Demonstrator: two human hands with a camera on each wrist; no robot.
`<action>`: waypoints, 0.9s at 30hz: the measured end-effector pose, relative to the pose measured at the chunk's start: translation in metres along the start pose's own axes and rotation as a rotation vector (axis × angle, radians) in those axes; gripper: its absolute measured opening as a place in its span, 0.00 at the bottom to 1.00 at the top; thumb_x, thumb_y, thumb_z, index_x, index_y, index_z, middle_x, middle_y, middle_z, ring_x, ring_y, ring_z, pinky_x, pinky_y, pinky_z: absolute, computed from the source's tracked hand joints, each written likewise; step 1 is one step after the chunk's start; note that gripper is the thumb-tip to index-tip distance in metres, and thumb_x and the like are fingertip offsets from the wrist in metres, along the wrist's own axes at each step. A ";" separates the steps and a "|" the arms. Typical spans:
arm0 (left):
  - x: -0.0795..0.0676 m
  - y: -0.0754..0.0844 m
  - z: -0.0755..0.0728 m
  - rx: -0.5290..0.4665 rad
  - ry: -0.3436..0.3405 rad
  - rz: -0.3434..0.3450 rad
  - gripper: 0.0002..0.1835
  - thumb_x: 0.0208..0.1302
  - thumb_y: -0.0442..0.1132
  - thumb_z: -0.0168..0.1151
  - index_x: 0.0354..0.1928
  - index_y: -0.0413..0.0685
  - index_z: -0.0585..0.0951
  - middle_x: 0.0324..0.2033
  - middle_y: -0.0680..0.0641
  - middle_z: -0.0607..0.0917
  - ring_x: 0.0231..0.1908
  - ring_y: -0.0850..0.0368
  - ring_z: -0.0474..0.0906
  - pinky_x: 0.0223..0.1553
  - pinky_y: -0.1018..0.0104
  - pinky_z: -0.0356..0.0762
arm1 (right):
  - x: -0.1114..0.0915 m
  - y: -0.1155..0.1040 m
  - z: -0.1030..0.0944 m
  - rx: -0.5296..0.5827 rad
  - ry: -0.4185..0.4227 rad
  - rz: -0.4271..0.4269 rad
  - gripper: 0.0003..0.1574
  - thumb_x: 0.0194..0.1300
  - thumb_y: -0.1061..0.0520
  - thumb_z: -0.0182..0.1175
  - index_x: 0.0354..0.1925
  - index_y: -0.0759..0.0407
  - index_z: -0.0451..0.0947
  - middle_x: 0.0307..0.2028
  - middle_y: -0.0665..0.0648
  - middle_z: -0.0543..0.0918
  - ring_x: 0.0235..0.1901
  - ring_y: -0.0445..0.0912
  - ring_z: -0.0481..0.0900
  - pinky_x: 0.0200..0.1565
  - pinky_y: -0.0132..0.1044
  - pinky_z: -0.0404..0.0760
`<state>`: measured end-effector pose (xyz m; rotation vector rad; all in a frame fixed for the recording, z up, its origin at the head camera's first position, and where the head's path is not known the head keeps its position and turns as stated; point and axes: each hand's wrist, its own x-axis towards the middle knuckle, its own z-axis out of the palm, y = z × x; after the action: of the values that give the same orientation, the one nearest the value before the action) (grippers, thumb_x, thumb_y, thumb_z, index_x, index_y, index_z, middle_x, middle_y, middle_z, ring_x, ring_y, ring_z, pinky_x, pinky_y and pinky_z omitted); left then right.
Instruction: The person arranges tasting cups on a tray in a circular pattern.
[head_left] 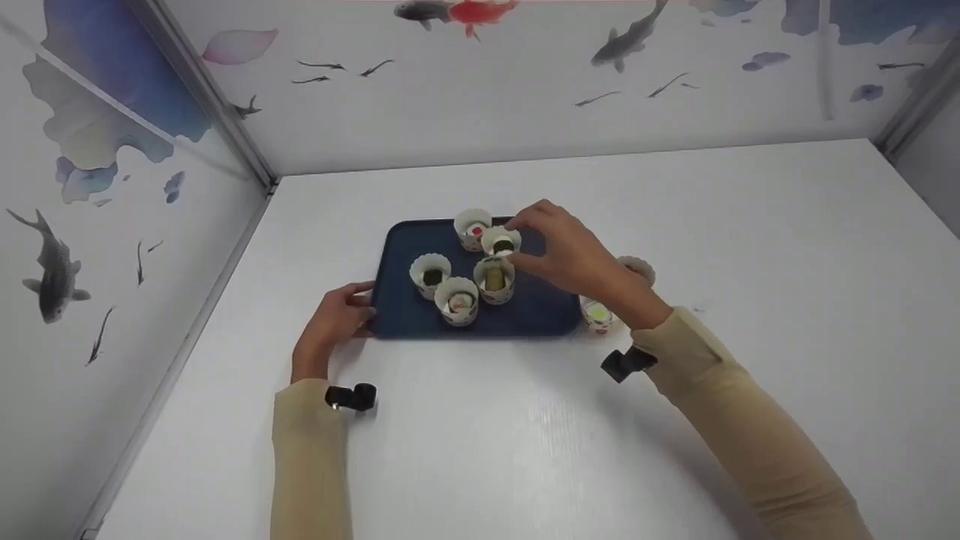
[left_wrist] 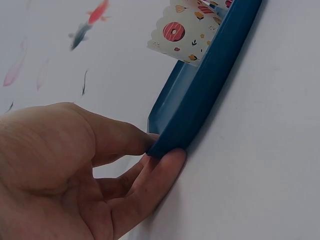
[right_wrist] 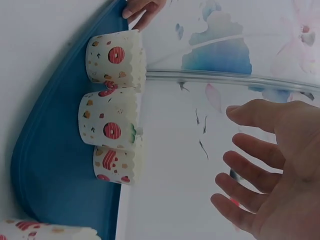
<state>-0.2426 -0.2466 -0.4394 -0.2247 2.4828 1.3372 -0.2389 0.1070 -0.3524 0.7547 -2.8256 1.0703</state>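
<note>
My left hand point(head_left: 334, 319) pinches the left edge of a dark blue tray point(head_left: 540, 319). In the left wrist view, the thumb lies on the tray's rim point(left_wrist: 200, 110) and fingers come under it. Several scalloped paper cups stand on the tray. One cup point(head_left: 495, 289) holds a greenish-brown piece, and another cup point(head_left: 456, 313) holds what looks like a sushi roll. Over the tray, my right hand point(head_left: 566, 251) is nearest a cup point(head_left: 491, 238) with a dark piece inside. In the right wrist view, the right hand point(right_wrist: 265, 170) has spread fingers, apart from the printed cups point(right_wrist: 102, 122).
Two more cups stand at the tray's right side: one cup point(head_left: 598, 319) with something yellow-green inside, and another point(head_left: 639, 268) partly behind my right forearm. White panels with painted fish rise behind and left of the white table point(head_left: 480, 450).
</note>
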 end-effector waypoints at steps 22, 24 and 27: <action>-0.001 0.000 0.000 -0.009 -0.006 0.000 0.31 0.73 0.29 0.50 0.76 0.46 0.62 0.67 0.33 0.72 0.62 0.41 0.76 0.50 0.63 0.85 | -0.047 0.065 -0.046 0.038 0.011 -0.030 0.33 0.63 0.55 0.70 0.65 0.56 0.74 0.66 0.58 0.73 0.68 0.56 0.69 0.65 0.58 0.72; -0.001 0.001 0.000 -0.007 -0.005 0.001 0.31 0.73 0.29 0.51 0.76 0.46 0.62 0.67 0.33 0.72 0.62 0.42 0.76 0.49 0.63 0.85 | -0.050 0.073 -0.050 0.058 0.009 -0.017 0.33 0.63 0.54 0.70 0.65 0.55 0.74 0.67 0.57 0.73 0.68 0.56 0.68 0.65 0.59 0.71; -0.001 0.001 -0.001 -0.005 -0.008 0.003 0.31 0.73 0.29 0.50 0.76 0.47 0.62 0.67 0.33 0.72 0.62 0.41 0.75 0.49 0.64 0.85 | -0.053 0.083 -0.056 0.096 -0.010 0.009 0.34 0.63 0.52 0.70 0.66 0.50 0.74 0.68 0.54 0.72 0.69 0.55 0.67 0.66 0.62 0.70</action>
<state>-0.2422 -0.2465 -0.4377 -0.2163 2.4738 1.3434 -0.2370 0.2189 -0.3706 0.7574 -2.8056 1.2150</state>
